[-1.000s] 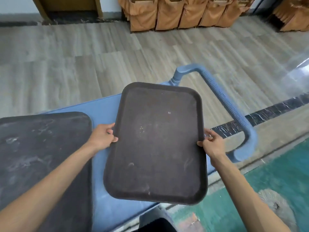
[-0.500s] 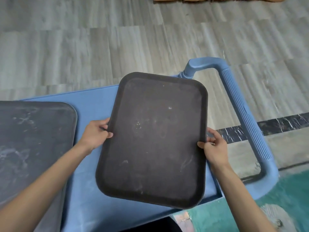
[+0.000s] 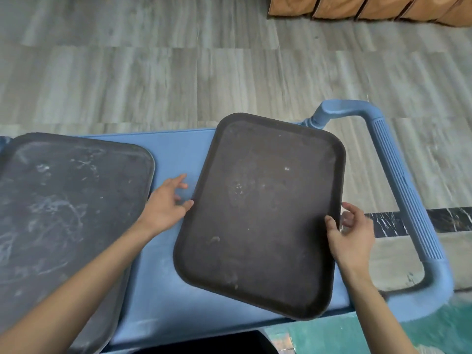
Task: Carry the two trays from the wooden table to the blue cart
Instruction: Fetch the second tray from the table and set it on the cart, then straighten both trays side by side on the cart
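Note:
A dark brown tray (image 3: 260,213) lies tilted on the right part of the blue cart (image 3: 176,149). My left hand (image 3: 166,205) is beside its left rim, fingers spread, thumb tip touching the edge. My right hand (image 3: 351,235) is at the right rim with its thumb on the edge and fingers loosened behind it. A second dark tray (image 3: 63,208), scuffed with white marks, rests on the cart's left part.
The cart's ribbed blue handle (image 3: 406,195) loops out on the right. Grey wood-look floor lies beyond, with a dark marble strip (image 3: 449,221) and teal flooring (image 3: 434,333) at the lower right. Brown fabric-covered chairs (image 3: 370,7) stand at the top right.
The brown tray came down onto the cart. My left hand let go and opened; my right hand's grip loosened. The view tipped further down over the cart.

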`<state>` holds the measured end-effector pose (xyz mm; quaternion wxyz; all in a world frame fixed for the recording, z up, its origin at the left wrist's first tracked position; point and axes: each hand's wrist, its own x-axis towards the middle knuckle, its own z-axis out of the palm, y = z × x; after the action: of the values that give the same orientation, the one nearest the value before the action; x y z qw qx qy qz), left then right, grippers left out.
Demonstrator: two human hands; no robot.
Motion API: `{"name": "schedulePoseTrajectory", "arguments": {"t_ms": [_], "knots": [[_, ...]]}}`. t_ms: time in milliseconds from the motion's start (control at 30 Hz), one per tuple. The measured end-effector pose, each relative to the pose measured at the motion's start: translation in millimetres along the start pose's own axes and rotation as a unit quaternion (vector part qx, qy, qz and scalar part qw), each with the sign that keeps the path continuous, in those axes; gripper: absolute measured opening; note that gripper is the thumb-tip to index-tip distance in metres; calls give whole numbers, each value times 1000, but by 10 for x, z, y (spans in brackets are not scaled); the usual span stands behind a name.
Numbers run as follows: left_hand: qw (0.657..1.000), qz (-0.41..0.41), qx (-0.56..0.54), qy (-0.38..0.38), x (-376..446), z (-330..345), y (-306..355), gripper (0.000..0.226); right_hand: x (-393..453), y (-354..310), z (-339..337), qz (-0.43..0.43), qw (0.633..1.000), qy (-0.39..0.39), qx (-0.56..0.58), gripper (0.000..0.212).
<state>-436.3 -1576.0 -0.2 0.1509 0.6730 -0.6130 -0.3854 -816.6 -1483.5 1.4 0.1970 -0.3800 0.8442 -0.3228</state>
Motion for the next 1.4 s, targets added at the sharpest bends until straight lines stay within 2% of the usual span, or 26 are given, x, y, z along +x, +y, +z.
{"name": "schedulePoseTrajectory", "arguments": {"t_ms": [100,200,333,467,567,667,767,867,967,1033,1133,1233,1400], "knots": [[999,-13,-28,32,-220,-285,-226,85,-263,-280,126,-87,996,-24,12,45],[996,-32,-51,66,-429,-621,-519,94,-629,-604,402,-147,980,-125,53,49],[990,-55,-66,108,-665,-1084,-946,93,-1113,-1007,808,-134,951,-247,129,57],[986,-82,-51,138,-809,-1548,-1402,94,-1533,-1317,1155,-117,938,-286,158,60],[983,-72,-16,169,-952,-1906,-1760,99,-1852,-1500,1428,-87,932,-312,162,58],[981,-58,73,173,-1064,-2239,-2159,98,-2158,-1630,1708,-52,933,-324,146,55],[972,-114,112,173,-1183,-2502,-2564,97,-2441,-1757,1927,-11,937,-326,124,58],[973,-163,50,156,-1273,-2689,-2884,96,-2665,-1871,2108,19,942,-314,113,67],[963,-201,-129,125,-1311,-2849,-3026,86,-2810,-1978,2248,30,945,-306,108,74],[955,-207,-194,90,-1311,-2915,-3045,76,-2857,-2026,2323,49,949,-293,108,73],[963,-204,-169,56,-1278,-2938,-3013,59,-2839,-2080,2406,102,948,-278,112,61],[967,-210,-134,52,-1211,-2941,-2973,45,-2779,-2111,2420,87,948,-300,67,44],[957,-206,-201,28,-1228,-2955,-2876,36,-2542,-2105,2345,79,961,-263,2,45]]}}
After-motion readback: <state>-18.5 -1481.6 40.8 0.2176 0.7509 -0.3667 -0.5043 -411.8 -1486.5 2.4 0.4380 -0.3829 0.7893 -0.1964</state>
